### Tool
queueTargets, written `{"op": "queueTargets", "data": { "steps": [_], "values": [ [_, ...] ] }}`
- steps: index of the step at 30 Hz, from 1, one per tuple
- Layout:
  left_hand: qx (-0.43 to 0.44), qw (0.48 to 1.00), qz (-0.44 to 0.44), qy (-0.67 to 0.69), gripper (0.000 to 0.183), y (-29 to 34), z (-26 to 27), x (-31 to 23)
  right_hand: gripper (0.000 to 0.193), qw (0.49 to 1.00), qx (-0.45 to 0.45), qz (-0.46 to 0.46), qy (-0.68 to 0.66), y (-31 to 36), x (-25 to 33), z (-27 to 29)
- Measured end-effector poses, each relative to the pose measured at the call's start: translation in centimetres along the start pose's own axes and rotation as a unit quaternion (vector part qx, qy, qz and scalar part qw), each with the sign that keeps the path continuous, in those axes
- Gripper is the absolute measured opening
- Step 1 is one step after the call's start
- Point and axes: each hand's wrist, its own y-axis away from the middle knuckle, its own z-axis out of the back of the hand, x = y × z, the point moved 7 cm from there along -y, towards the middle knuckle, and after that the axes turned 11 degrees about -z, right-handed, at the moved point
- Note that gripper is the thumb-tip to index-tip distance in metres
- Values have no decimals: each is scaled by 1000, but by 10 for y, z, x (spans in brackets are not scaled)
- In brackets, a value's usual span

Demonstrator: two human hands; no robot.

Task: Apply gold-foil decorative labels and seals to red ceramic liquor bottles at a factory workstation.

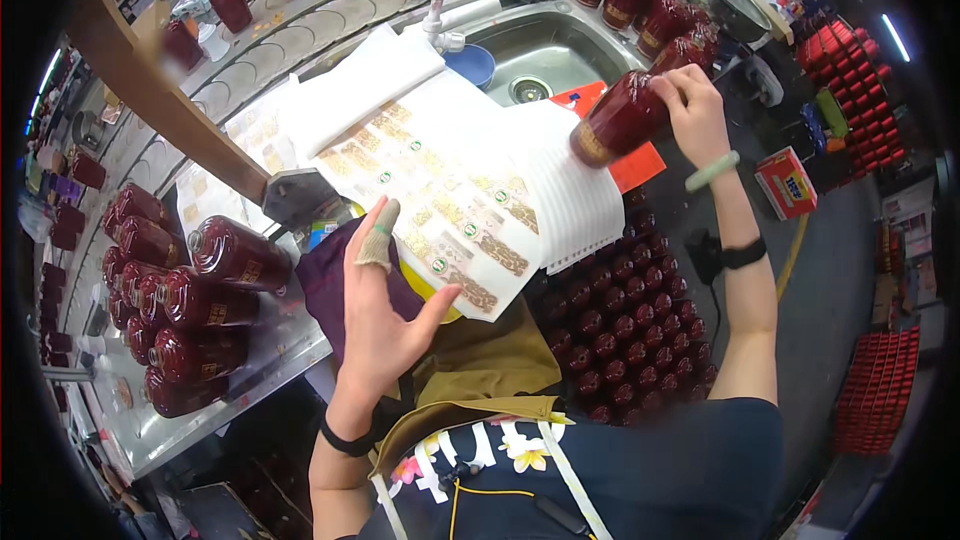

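By its neck, my right hand (695, 110) grips a dark red glass bottle (618, 122). The bottle hangs tilted above a stack of white paper (580, 190), its base toward the lower left, with a gold mark near that base. Thumb and fingers spread, my left hand (385, 325) holds nothing and wears a cloth finger sleeve (377, 240) on one finger. It is beside a sheet of gold and brown decals (440, 210) with small green round marks. A purple cloth (345, 285) lies behind that hand.
Several red bottles (205, 295) lie or stand on the metal table at left. A steel sink (560, 50) with a blue bowl (470, 67) is ahead. More bottles (660, 15) stand right of it. Crated bottles (630, 325) fill the lower right. A wooden post (170, 80) slants at left.
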Motion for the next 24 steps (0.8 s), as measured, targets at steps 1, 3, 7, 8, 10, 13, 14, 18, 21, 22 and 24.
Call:
{"op": "queueTargets", "data": {
  "steps": [1,3,7,8,10,13,14,18,21,22,24],
  "values": [
    [4,1000,10,-1,86,6,4,4,22,999,-29,-26,38,-14,-25,-4],
    [-3,1000,19,-22,75,16,15,8,25,992,-72,-40,94,-38,-64,-15],
    [-48,996,70,-38,58,32,38,12,29,970,-99,-111,190,-80,-123,-27],
    [-61,995,76,-28,54,36,44,11,30,967,-91,-113,207,-87,-130,-29],
    [-83,993,83,-22,52,41,54,11,31,964,-75,-116,226,-97,-138,-28],
    [-112,989,95,-13,48,52,66,14,32,956,-42,-51,285,-113,-134,-30],
    [-101,989,93,-57,48,56,69,13,33,951,-57,51,300,-111,-125,-26],
    [-159,980,113,-45,48,85,89,11,53,977,73,-76,183,-146,-184,-39],
    [-263,959,81,-67,41,111,121,8,60,963,-56,8,265,-166,-217,-33],
    [-307,935,68,-163,39,125,145,3,57,962,-52,-24,268,-170,-231,-34],
    [-445,865,57,-226,35,163,202,1,55,945,-16,-106,309,-176,-245,-32]
  ]
}}
